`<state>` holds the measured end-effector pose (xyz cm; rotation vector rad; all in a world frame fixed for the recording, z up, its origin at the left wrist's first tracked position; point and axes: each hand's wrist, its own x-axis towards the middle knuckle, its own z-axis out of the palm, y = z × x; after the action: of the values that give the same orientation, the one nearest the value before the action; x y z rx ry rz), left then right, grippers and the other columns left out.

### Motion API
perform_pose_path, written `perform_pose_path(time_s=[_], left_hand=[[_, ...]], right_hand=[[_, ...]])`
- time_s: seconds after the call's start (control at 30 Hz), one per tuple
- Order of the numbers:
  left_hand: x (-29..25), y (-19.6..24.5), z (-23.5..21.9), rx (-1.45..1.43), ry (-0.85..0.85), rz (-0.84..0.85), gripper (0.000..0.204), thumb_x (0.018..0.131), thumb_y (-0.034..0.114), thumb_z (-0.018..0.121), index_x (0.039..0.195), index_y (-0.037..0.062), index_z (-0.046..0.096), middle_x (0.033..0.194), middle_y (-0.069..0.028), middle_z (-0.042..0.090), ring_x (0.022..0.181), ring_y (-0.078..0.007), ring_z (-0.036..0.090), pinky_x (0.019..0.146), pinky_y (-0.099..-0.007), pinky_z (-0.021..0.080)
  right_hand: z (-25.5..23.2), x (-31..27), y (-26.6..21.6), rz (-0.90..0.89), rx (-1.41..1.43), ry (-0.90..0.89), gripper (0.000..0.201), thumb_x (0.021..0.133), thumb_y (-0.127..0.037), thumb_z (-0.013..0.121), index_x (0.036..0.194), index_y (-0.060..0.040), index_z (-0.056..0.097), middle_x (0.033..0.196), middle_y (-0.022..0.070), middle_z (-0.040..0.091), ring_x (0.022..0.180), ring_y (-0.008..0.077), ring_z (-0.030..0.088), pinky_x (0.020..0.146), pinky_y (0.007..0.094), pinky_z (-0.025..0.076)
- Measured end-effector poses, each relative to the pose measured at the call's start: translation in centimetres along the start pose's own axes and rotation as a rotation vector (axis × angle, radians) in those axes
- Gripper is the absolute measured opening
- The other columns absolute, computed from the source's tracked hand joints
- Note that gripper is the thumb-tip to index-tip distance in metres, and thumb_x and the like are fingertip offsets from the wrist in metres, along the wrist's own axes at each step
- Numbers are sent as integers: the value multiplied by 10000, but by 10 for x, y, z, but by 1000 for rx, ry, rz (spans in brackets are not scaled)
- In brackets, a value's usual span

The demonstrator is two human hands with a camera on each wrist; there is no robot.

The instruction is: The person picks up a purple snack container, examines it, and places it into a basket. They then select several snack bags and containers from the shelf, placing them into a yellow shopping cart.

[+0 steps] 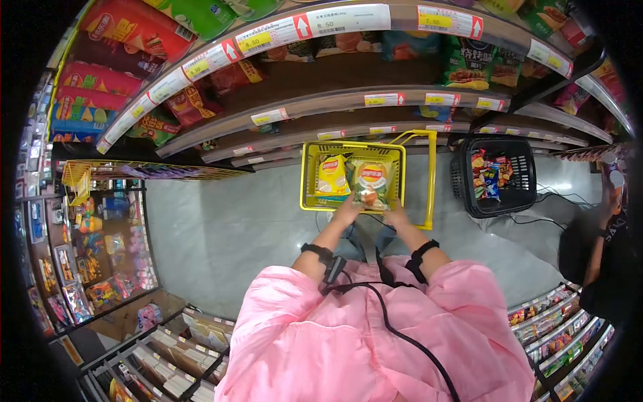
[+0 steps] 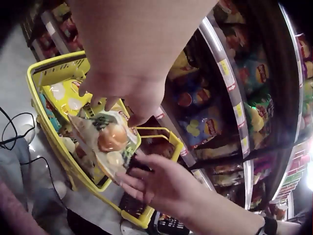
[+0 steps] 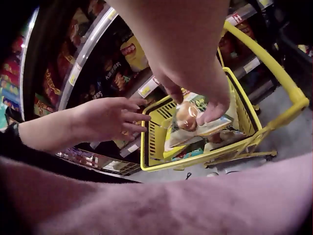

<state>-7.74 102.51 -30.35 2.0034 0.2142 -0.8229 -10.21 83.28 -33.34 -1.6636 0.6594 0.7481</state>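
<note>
Aisle between snack shelves, grey floor (image 1: 201, 228). Yellow basket (image 1: 305, 177) stands on the floor before the shelf (image 1: 335, 100), its yellow handle (image 1: 432, 181) out to the right in the head view. Person in a pink top (image 1: 375, 328), arms reaching down, a black strap round each forearm.

White-and-green snack bag (image 1: 372, 182) lies over the basket's right part, printed face up, tilted in the wrist views; red-and-yellow logo near its top, round brown food pictured below. Yellow snack bag (image 1: 332, 177) just beside it, on the left. Some blue-green packaging (image 1: 331, 199) shows beneath.

Left hand (image 1: 347, 211) at the white-and-green bag's near left corner; grip released, fingers loose and apart. Right hand (image 1: 396, 216) at the near right corner; grip likewise released, fingers relaxed. Exact fingertip contact with the bag: cannot tell for either hand.

Black basket (image 1: 461, 181) on the floor, to the right of the yellow one and apart from it, holding small red, blue and yellow packets (image 1: 492, 175). Second person in dark clothing (image 1: 589, 248) at the right edge, partly lost in shadow. Price labels (image 1: 345, 20) along the shelf edges.
</note>
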Motion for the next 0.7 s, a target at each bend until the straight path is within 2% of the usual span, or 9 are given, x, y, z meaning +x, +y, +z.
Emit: perform_pose_path(time_s=[0.1, 0.2, 0.33, 0.47, 0.53, 0.6, 0.63, 0.67, 0.7], left_hand=[[10, -49, 2, -44, 110, 219, 572, 746, 247, 513, 1263, 67, 344, 1075, -179, 534, 971, -281, 531, 816, -340, 410], [-23, -8, -44, -331, -76, -211, 509, 772, 202, 484, 1240, 36, 370, 996, -144, 567, 897, -227, 563, 742, -304, 455], [-46, -10, -65, -638, 232, -179, 463, 793, 177, 455, 1216, 3, 390, 945, -124, 573, 834, -188, 569, 676, -269, 471], [-34, -70, -70, -606, 236, -92, 482, 783, 225, 454, 1230, 56, 393, 972, -88, 578, 810, -191, 569, 619, -251, 438], [-43, -80, -72, -581, 248, -122, 497, 763, 281, 471, 1224, 106, 412, 974, -48, 585, 774, -177, 573, 573, -250, 398], [-59, -73, -68, -623, 316, -184, 460, 756, 305, 472, 1176, 117, 454, 953, -32, 593, 738, -171, 578, 548, -271, 375], [-68, -65, -67, -635, 369, -228, 426, 760, 300, 464, 1141, 110, 478, 936, -33, 596, 723, -171, 581, 541, -286, 373], [-68, -66, -64, -641, 400, -233, 406, 768, 307, 459, 1121, 108, 485, 929, -34, 596, 726, -176, 582, 550, -295, 377], [-67, -71, -58, -644, 428, -247, 388, 775, 313, 453, 1101, 106, 491, 922, -34, 597, 729, -181, 583, 559, -304, 382]], right_hand=[[-15, -3, -4, -32, -267, 79, 572, 690, -168, 562, 1216, -54, 371, 855, 202, 577, 651, 245, 583, 591, 325, 463], [-46, 72, 83, -247, -389, 56, 445, 705, -194, 551, 1119, -49, 476, 821, 159, 589, 644, 225, 593, 560, 321, 455], [-109, 30, 58, 23, 201, 63, 219, 730, -219, 531, 886, -75, 581, 692, 45, 557, 560, 165, 545, 479, 299, 421], [-170, 66, 119, -133, 104, 115, 178, 796, -226, 503, 780, -52, 539, 634, 57, 536, 513, 170, 512, 467, 311, 428], [-190, 45, 119, -147, -12, 107, 215, 783, -245, 512, 697, -52, 551, 600, 67, 529, 499, 179, 511, 437, 326, 416], [-207, 76, 179, -297, -136, 145, 237, 781, -264, 499, 683, -54, 550, 601, 79, 540, 509, 193, 526, 440, 338, 422], [-214, 85, 192, -200, -289, 86, 226, 783, -262, 496, 714, -54, 550, 629, 85, 556, 526, 203, 542, 451, 339, 438], [-200, 33, 152, 5, -37, 132, 220, 787, -262, 488, 747, -54, 548, 650, 92, 566, 555, 213, 558, 468, 341, 451], [-198, 31, 164, -7, 66, 103, 201, 790, -256, 476, 773, -70, 549, 667, 94, 571, 580, 212, 564, 473, 338, 453]])
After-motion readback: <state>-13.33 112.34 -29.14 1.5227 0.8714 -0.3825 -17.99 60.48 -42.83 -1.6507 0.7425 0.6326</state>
